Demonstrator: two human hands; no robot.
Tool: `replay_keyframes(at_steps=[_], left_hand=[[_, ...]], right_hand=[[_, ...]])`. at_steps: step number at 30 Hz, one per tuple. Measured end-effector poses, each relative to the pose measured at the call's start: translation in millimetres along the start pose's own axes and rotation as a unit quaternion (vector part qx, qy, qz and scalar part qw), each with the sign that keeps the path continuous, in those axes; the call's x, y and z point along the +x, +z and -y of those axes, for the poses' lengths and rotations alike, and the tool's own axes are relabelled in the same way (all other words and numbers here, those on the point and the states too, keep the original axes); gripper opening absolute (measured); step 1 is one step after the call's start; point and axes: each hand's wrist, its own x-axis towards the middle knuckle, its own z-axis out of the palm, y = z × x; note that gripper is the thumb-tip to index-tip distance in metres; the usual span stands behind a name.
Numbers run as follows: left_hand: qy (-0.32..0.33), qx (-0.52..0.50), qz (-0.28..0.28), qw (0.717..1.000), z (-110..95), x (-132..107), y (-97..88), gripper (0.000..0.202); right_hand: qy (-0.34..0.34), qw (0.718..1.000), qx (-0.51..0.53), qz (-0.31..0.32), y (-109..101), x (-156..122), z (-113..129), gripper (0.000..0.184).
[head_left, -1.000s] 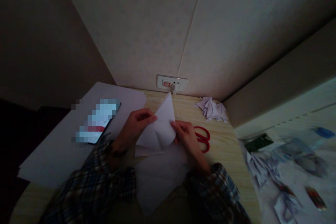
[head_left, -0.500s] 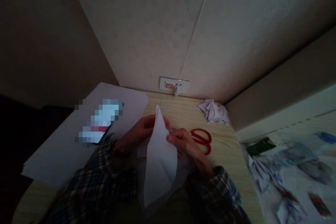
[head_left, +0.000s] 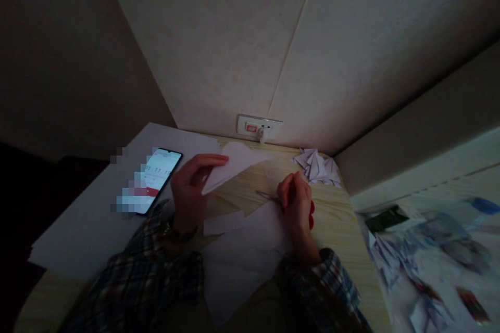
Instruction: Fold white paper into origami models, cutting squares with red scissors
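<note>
My left hand (head_left: 191, 184) is closed on a folded white paper (head_left: 234, 161), holding it tilted above the wooden table (head_left: 336, 218). My right hand (head_left: 297, 200) is curled over the red-handled scissors (head_left: 269, 197); their blades stick out to the left of my fingers and a bit of red handle shows on the right. A larger white sheet (head_left: 242, 255) lies under my forearms near the table's front edge. Both arms wear plaid sleeves.
A lit phone (head_left: 154, 179) rests on a stack of white sheets (head_left: 89, 218) at the left. Folded paper shapes (head_left: 318, 165) lie at the back right corner, below a wall socket (head_left: 258, 127). Cluttered papers and objects cover the surface at right (head_left: 429, 260).
My right hand let go of the folded paper and moved right onto the scissors. My left hand lifted the paper up and back toward the wall.
</note>
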Motion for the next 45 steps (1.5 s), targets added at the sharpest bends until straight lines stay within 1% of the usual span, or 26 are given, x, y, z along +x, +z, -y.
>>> replay_keyframes(at_steps=[1,2,4,5,6,8,10,12,13,16,17,18,19,22,23,25,29,36,40,45], left_hand=[[0.006,0.052,0.019,0.998,-1,-3,1.3,0.012],[0.031,0.091,0.026,0.995,-2,-5,2.7,0.017],[0.047,0.123,0.059,0.990,-2,-9,5.6,0.021],[0.053,0.131,0.081,0.987,-1,-10,6.8,0.022],[0.053,0.134,0.106,0.984,0,-11,7.8,0.021],[0.049,0.139,0.149,0.978,2,-12,9.6,0.020],[0.026,0.126,0.165,0.978,4,-12,11.7,0.015],[-0.027,0.093,0.161,0.982,7,-12,14.5,0.013],[-0.061,0.067,0.155,0.984,9,-11,16.0,0.017],[-0.155,-0.025,0.131,0.979,16,-8,19.6,0.047],[-0.179,-0.046,0.129,0.974,18,-6,20.2,0.054],[-0.201,-0.057,0.130,0.969,20,-5,20.5,0.057],[-0.224,-0.059,0.139,0.963,21,-3,20.5,0.055],[-0.279,-0.043,0.183,0.942,22,-1,20.2,0.034],[-0.287,-0.037,0.192,0.938,21,-1,20.1,0.028],[-0.290,-0.029,0.195,0.936,20,-2,20.3,0.023],[-0.291,-0.015,0.180,0.940,19,-3,20.8,0.025],[-0.296,-0.009,0.164,0.941,18,-1,21.3,0.026],[-0.288,-0.009,0.154,0.945,18,-1,22.5,0.027],[-0.272,-0.002,0.135,0.953,17,-1,21.8,0.021]], right_hand=[[0.007,1.000,-0.003,0.026,1,-2,0,0.056],[0.015,0.998,-0.005,0.057,3,-3,0,0.058],[0.028,0.993,-0.011,0.116,5,-5,-1,0.058],[0.031,0.990,-0.015,0.134,6,-5,-1,0.056],[0.031,0.989,-0.018,0.141,6,-5,-1,0.053],[0.029,0.990,-0.028,0.137,7,-3,-1,0.046],[0.026,0.992,-0.039,0.121,8,-1,1,0.040],[0.022,0.993,-0.052,0.104,9,0,4,0.037],[0.018,0.993,-0.060,0.096,10,0,5,0.037],[0.003,0.994,-0.087,0.072,10,-1,7,0.036],[-0.003,0.993,-0.096,0.067,10,-2,6,0.036],[-0.010,0.992,-0.106,0.062,10,-2,6,0.035],[-0.017,0.991,-0.117,0.059,10,-3,5,0.035],[-0.035,0.987,-0.147,0.052,9,-5,2,0.035],[-0.040,0.986,-0.156,0.050,8,-6,1,0.034],[-0.049,0.983,-0.171,0.044,8,-6,0,0.031],[-0.059,0.980,-0.186,0.041,7,-7,-1,0.029],[-0.044,0.978,-0.190,0.071,10,-5,2,0.026],[-0.047,0.975,-0.205,0.068,11,-3,4,0.030],[-0.052,0.973,-0.208,0.081,12,-4,5,0.032]])
